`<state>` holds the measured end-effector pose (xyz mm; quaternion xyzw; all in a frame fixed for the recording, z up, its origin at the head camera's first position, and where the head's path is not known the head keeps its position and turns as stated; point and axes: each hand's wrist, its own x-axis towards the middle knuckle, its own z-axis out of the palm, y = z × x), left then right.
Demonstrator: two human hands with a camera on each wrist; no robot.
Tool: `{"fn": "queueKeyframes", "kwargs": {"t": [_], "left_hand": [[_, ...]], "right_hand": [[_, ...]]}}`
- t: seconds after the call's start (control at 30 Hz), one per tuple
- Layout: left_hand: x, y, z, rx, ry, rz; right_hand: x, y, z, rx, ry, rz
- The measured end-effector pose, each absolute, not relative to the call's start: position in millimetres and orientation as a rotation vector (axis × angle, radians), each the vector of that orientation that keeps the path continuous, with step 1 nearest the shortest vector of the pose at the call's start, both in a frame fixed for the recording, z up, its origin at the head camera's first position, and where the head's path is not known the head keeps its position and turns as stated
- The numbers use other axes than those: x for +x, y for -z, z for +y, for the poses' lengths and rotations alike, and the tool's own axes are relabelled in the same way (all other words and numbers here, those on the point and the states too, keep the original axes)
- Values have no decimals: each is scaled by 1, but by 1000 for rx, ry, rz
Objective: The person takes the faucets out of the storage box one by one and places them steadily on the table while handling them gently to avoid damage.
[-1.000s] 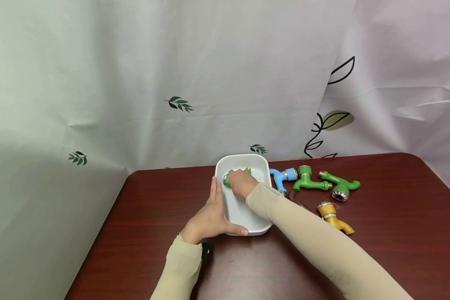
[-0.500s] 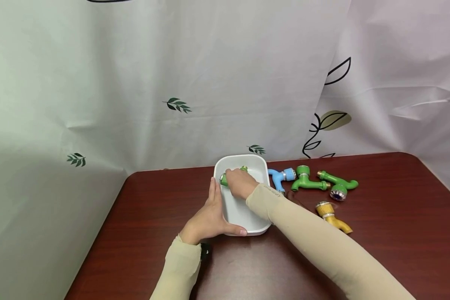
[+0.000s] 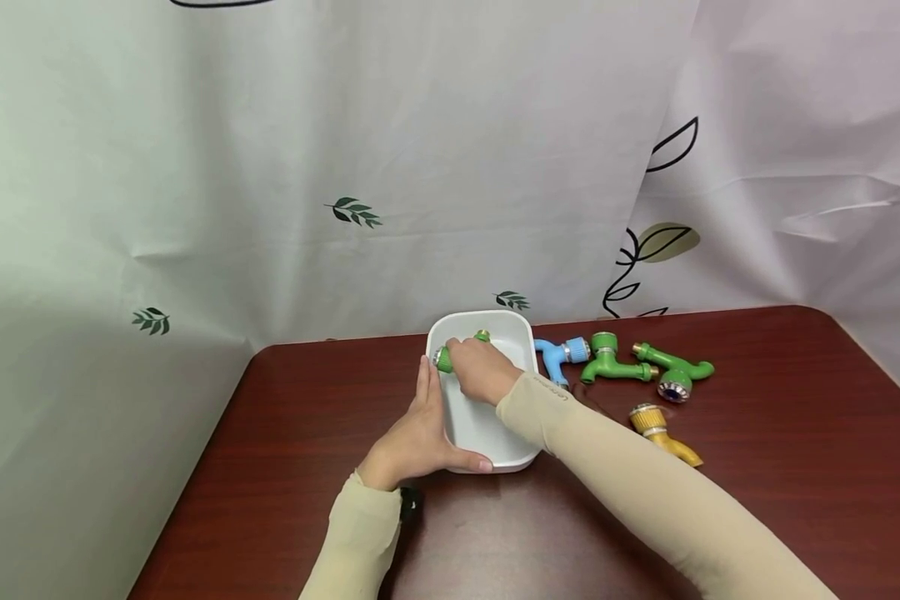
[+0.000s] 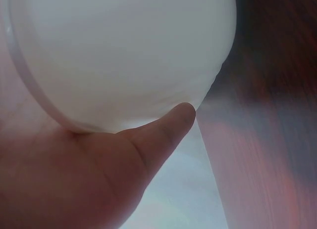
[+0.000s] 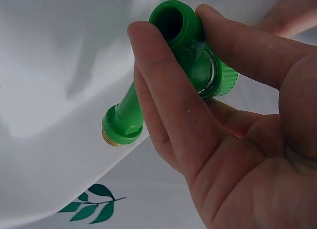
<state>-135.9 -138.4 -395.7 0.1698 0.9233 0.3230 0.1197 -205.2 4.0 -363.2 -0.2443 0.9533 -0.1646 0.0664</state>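
In the head view, a white rectangular container (image 3: pixel 487 433) stands near the table's back edge. My right hand (image 3: pixel 482 371) reaches inside it and grips a green tap (image 3: pixel 443 359) at the far left end. The right wrist view shows thumb and fingers pinching the tap's open spout (image 5: pixel 185 36), its brass-threaded inlet (image 5: pixel 119 127) pointing away. My left hand (image 3: pixel 412 442) lies against the container's left side, fingers straight along the wall. Its thumb (image 4: pixel 171 127) presses the near outer wall in the left wrist view.
Right of the container lie a blue tap (image 3: pixel 555 357), two green taps (image 3: pixel 615 368) (image 3: pixel 677 379) and a yellow tap (image 3: pixel 654 425). A dark brown item (image 3: pixel 583 395) is partly hidden by the right forearm. A white printed curtain (image 3: pixel 435 208) hangs behind the table.
My right hand has shifted the green tap a little left, toward the container's left wall, so its knob shows more. The left hand holds its place.
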Motion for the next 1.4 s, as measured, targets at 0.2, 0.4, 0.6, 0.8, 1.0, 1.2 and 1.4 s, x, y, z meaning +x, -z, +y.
{"fn": "queueKeyframes", "kwargs": {"t": [0.2, 0.4, 0.6, 0.8, 1.0, 1.2, 1.4], "left_hand": [[-136, 396, -139, 501, -943, 2697], [-136, 396, -139, 502, -942, 2692], [-136, 398, -139, 495, -956, 2692], [-135, 399, -139, 487, -952, 2700], [-135, 398, -139, 484, -952, 2706], [-135, 399, -139, 473, -968, 2700], [-135, 399, -139, 455, -981, 2702]], "right_hand": [[-202, 358, 4, -733, 504, 2895], [-200, 353, 7, -744, 519, 2917], [-195, 351, 14, -722, 542, 2939], [-189, 347, 21, -733, 588, 2959], [-183, 344, 26, -761, 647, 2972], [-178, 342, 31, -743, 661, 2963], [-172, 342, 38, -754, 669, 2984]]}}
